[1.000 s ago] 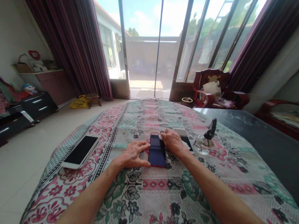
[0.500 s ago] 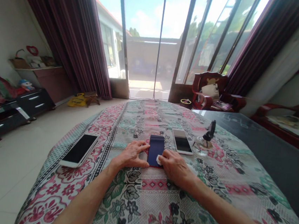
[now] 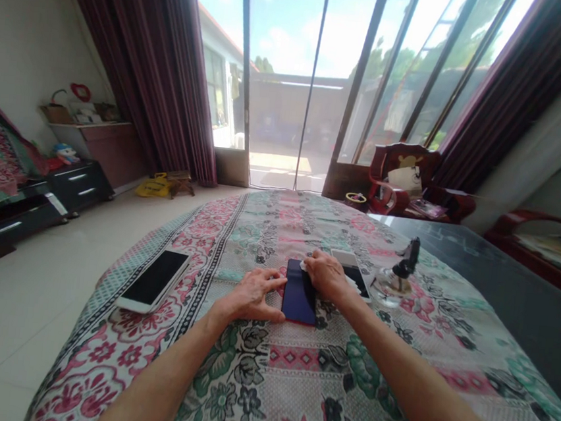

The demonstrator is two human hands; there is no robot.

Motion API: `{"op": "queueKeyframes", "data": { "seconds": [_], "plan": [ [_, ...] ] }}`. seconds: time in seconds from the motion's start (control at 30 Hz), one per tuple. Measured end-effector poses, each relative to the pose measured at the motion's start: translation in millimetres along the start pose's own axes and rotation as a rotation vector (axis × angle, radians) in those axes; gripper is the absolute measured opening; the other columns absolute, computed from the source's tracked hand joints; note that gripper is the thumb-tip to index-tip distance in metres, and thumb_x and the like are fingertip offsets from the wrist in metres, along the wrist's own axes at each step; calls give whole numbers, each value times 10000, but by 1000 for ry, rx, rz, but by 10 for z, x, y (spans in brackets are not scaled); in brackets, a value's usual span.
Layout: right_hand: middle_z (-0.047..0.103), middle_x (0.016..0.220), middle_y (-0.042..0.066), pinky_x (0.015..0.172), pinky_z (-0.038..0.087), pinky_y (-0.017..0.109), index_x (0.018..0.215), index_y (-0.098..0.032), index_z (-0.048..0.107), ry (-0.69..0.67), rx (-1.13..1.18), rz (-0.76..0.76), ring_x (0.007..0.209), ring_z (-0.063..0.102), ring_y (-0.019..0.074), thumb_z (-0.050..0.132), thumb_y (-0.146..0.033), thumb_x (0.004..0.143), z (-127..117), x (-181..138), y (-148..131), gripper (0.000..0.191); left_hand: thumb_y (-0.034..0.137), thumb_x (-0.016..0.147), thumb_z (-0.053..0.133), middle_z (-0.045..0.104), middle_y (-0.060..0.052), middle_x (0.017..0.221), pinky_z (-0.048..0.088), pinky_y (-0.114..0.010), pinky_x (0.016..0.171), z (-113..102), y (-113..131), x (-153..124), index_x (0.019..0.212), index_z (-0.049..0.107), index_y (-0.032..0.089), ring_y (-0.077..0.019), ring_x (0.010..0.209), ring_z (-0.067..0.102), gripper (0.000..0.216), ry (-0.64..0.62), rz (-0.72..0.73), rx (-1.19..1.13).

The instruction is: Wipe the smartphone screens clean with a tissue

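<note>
A smartphone with a dark blue screen and red lower edge [image 3: 299, 298] lies flat on the patterned tablecloth. My left hand [image 3: 257, 294] rests at its left side, thumb and fingers spread, tips touching that edge. My right hand [image 3: 327, 278] is closed on a small white tissue [image 3: 303, 266], pressed to the upper part of the screen. Behind that hand and partly hidden by it lies a white phone [image 3: 360, 281]. To its right stands a clear spray bottle with a black nozzle [image 3: 407, 261]. A larger white phone [image 3: 154, 281] lies farther left.
The floral tablecloth [image 3: 288, 383] covers a round table. A dark tabletop [image 3: 499, 258] adjoins it on the right. Beyond are a red wooden chair [image 3: 407, 163], glass doors [image 3: 279, 118], a yellow bag [image 3: 154, 185] and a black drawer cabinet [image 3: 79, 184].
My right hand has slid the tissue from the screen's lower right up to its top, now covering part of the white phone. The left hand stays at the edge. The view has shifted slightly left.
</note>
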State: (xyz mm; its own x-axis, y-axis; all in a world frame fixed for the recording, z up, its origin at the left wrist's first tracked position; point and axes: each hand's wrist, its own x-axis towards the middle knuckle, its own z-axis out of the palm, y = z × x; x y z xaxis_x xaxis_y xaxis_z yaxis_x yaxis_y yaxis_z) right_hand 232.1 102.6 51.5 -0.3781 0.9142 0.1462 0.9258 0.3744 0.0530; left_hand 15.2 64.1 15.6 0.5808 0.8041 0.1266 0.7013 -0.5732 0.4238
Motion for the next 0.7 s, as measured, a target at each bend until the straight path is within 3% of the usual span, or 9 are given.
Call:
{"op": "queueKeyframes", "data": {
  "seconds": [0.33,0.7],
  "plan": [
    [618,1000,114,729,365,271,922,-182,692,6,49,-49,898,567,202,382,-257,940,78,244,-252,320,598,635,704,449,-31,1367,354,-450,1024,-10,6,1,1329,481,324,-315,1204,414,779,-23,6,42],
    [610,964,80,724,346,257,952,-207,692,57,26,-17,838,555,172,376,-288,952,55,4,55,327,593,630,713,458,-33,1351,352,-468,1009,-27,63,-10,1324,467,347,-328,1199,411,777,-17,-10,44]
  ]
}}
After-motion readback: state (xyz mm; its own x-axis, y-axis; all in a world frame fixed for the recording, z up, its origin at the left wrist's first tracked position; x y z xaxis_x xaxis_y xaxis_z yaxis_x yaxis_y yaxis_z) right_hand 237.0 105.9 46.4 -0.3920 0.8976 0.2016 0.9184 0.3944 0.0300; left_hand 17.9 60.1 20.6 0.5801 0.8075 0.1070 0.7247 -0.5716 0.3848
